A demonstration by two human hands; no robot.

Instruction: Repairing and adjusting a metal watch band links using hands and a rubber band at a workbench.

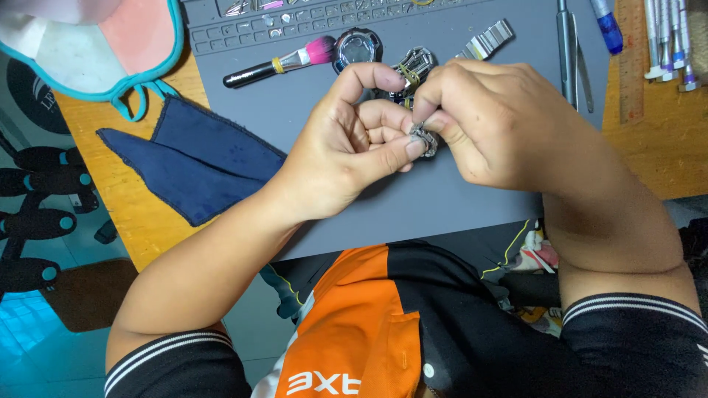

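Observation:
My left hand and my right hand meet over a grey work mat. Together they pinch a small silver metal part, likely a piece of a watch band, between thumbs and fingertips. Just behind the hands lies a metal watch band with a watch body partly hidden by my fingers. A round watch case sits beside a black-handled brush with pink bristles.
A dark blue cloth lies at the mat's left edge on the wooden table. Tweezers, a blue-tipped tool and several small screwdrivers lie at the right. A white and pink bag with teal trim is top left.

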